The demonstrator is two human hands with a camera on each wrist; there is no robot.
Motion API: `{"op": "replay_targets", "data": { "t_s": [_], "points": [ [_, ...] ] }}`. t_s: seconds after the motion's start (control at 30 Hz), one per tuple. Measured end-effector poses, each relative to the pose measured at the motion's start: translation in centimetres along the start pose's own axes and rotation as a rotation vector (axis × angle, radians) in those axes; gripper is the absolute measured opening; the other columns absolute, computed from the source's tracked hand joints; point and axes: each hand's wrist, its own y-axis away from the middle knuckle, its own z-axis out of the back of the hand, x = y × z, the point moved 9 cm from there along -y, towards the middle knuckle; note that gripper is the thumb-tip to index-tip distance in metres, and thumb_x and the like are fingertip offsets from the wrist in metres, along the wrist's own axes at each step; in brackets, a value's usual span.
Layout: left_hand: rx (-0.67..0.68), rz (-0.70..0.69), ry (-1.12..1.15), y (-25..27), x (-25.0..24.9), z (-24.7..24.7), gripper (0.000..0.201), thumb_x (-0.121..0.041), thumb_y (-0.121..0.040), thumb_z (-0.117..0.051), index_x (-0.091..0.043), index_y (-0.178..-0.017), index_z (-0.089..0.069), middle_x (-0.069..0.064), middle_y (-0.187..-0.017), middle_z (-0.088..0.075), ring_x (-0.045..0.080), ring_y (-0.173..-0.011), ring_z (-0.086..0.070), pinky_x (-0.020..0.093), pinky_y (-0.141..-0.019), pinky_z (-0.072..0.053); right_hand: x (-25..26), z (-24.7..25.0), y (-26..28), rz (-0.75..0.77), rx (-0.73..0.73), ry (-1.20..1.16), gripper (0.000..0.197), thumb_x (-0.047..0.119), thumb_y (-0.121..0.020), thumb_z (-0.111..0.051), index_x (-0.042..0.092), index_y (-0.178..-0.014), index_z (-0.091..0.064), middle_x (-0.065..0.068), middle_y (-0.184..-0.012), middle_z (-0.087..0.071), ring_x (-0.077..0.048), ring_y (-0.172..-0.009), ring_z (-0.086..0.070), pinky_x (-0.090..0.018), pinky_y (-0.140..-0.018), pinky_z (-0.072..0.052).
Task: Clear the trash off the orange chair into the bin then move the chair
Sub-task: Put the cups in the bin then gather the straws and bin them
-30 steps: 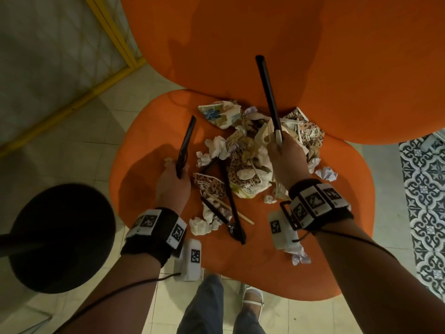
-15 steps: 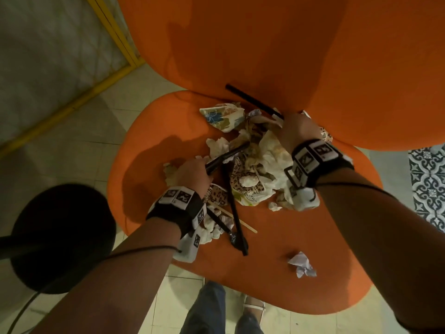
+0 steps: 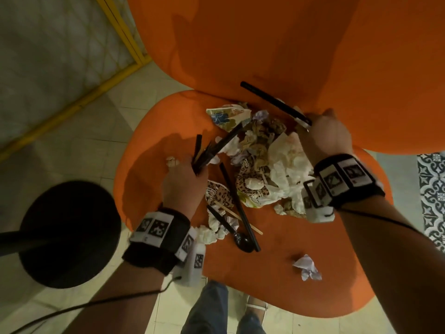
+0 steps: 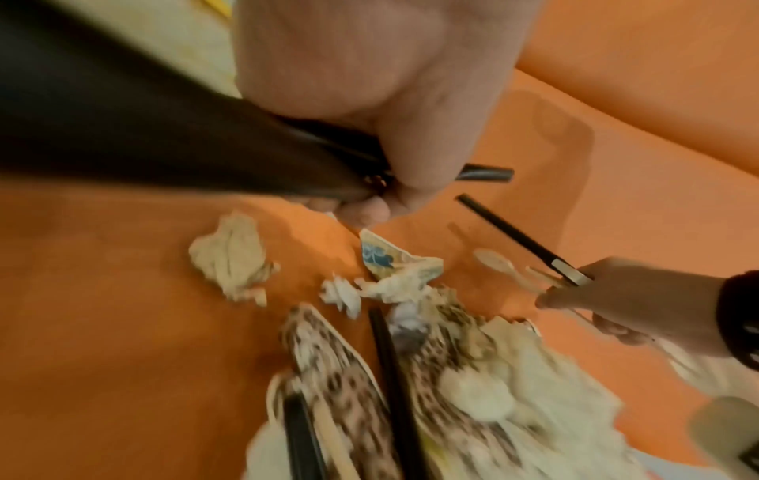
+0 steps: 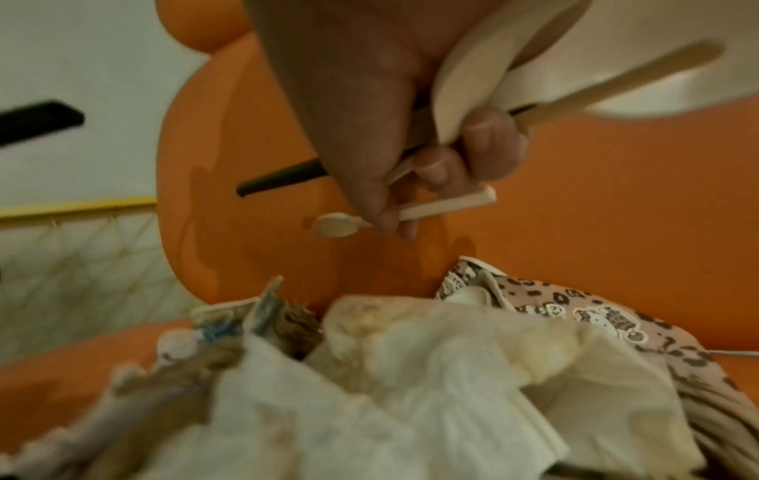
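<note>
The orange chair (image 3: 277, 280) fills the head view, its seat heaped with trash (image 3: 262, 165): crumpled tissues, leopard-print paper plates, a floral wrapper (image 3: 226, 116), black plastic cutlery. My left hand (image 3: 185, 179) grips a bundle of black utensils (image 3: 212, 148) at the heap's left edge. My right hand (image 3: 325, 133) is at the back of the seat, gripping a long black utensil (image 3: 272, 100) together with wooden cutlery (image 5: 608, 84) and a white piece. A black spoon (image 3: 243, 242) and wooden stick (image 3: 238, 218) lie on the seat. One crumpled paper ball (image 3: 307, 266) lies apart near the front.
A round black base on a pole (image 3: 67, 235) stands on the tiled floor left of the chair. A yellow-framed mesh panel (image 3: 72, 68) runs along the far left. A patterned rug (image 3: 431, 189) lies at right. My legs and a sandal (image 3: 255, 307) are below the seat's front edge.
Both hands came down from holding utensils upright into the heap. The left hand gathered more black utensils; the right hand moved back toward the chair's backrest, its black utensil now slanting left.
</note>
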Motion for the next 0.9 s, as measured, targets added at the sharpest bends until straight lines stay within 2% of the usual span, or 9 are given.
{"op": "replay_targets", "data": {
  "t_s": [0.07,0.17,0.3,0.4,0.5,0.57,0.67,0.73,0.9],
  "points": [
    [0.032,0.077,0.137,1.7,1.2,-1.5,0.015,-0.031,-0.094,-0.049,-0.021,-0.104,-0.055,-0.001,-0.066,-0.054,0.011,-0.05,-0.047,0.019,-0.04,-0.028,0.3,1.1,2.7,0.006,-0.042,-0.118,0.031,0.028,-0.096,-0.043,0.009,-0.115,-0.059,-0.013,-0.104,-0.052,-0.023,-0.068,-0.053,-0.034,-0.065,-0.052],
    [0.048,0.153,0.211,3.4,2.7,-3.4,0.013,-0.034,-0.093,-0.052,-0.021,-0.094,-0.053,-0.002,-0.066,-0.055,0.008,-0.048,-0.046,0.015,-0.037,-0.028,1.7,1.2,8.0,0.025,-0.034,-0.365,0.03,0.024,-0.094,-0.045,0.008,-0.113,-0.061,-0.002,-0.076,-0.06,-0.008,-0.049,-0.045,-0.015,-0.042,-0.033],
    [0.08,0.308,0.346,5.1,5.1,-5.0,0.024,-0.038,-0.086,-0.064,-0.017,-0.089,-0.052,-0.004,-0.073,-0.057,0.006,-0.06,-0.052,0.019,-0.048,-0.033,4.0,-6.3,15.1,-0.042,0.393,-0.384,0.027,0.035,-0.095,-0.046,0.017,-0.112,-0.058,0.004,-0.071,-0.057,-0.009,-0.057,-0.054,-0.023,-0.047,-0.044],
    [0.1,0.365,0.366,6.2,6.7,-6.4,0.036,-0.042,-0.077,-0.073,-0.013,-0.078,-0.051,0.0,-0.069,-0.056,0.011,-0.06,-0.052,0.024,-0.05,-0.032,5.2,-11.4,18.0,-0.02,0.534,-0.303,0.025,0.039,-0.094,-0.049,0.02,-0.108,-0.059,0.003,-0.078,-0.061,-0.016,-0.067,-0.061,-0.03,-0.061,-0.054],
    [0.122,0.382,0.343,7.1,7.9,-7.8,0.045,-0.043,-0.074,-0.075,-0.013,-0.062,-0.043,0.0,-0.056,-0.047,0.017,-0.054,-0.047,0.026,-0.048,-0.03,5.3,-14.0,18.5,-0.033,0.569,-0.284,0.03,0.046,-0.089,-0.052,0.022,-0.105,-0.058,-0.001,-0.089,-0.066,-0.022,-0.079,-0.064,-0.038,-0.071,-0.056],
    [0.159,0.405,0.353,7.5,8.2,-8.5,0.041,-0.036,-0.079,-0.072,-0.015,-0.058,-0.044,-0.001,-0.053,-0.045,0.018,-0.054,-0.046,0.026,-0.047,-0.029,5.4,-14.5,18.2,-0.025,0.582,-0.239,0.032,0.046,-0.089,-0.053,0.019,-0.105,-0.057,-0.002,-0.092,-0.066,-0.022,-0.081,-0.064,-0.036,-0.07,-0.054],
    [0.189,0.424,0.379,7.4,8.1,-9.1,0.028,-0.033,-0.083,-0.068,-0.01,-0.07,-0.058,0.002,-0.061,-0.057,0.015,-0.056,-0.053,0.025,-0.051,-0.036,5.3,-14.7,17.6,-0.013,0.581,-0.211,0.029,0.043,-0.089,-0.055,0.019,-0.104,-0.057,0.0,-0.088,-0.062,-0.02,-0.074,-0.057,-0.031,-0.064,-0.046],
    [0.207,0.416,0.381,7.0,7.9,-9.5,0.027,-0.034,-0.083,-0.067,-0.009,-0.076,-0.064,0.003,-0.067,-0.063,0.019,-0.063,-0.058,0.029,-0.056,-0.043,4.7,-14.6,17.2,-0.021,0.553,-0.228,0.027,0.042,-0.088,-0.056,0.02,-0.103,-0.057,0.001,-0.086,-0.063,-0.02,-0.075,-0.061,-0.033,-0.066,-0.051],
    [0.245,0.387,0.377,5.8,7.3,-10.0,0.027,-0.032,-0.084,-0.067,-0.014,-0.066,-0.058,0.0,-0.06,-0.058,0.017,-0.057,-0.058,0.026,-0.052,-0.045,2.6,-13.1,16.6,-0.094,0.433,-0.292,0.032,0.045,-0.086,-0.059,0.02,-0.104,-0.048,0.003,-0.083,-0.058,-0.022,-0.076,-0.062,-0.034,-0.063,-0.051]
  ]
}}
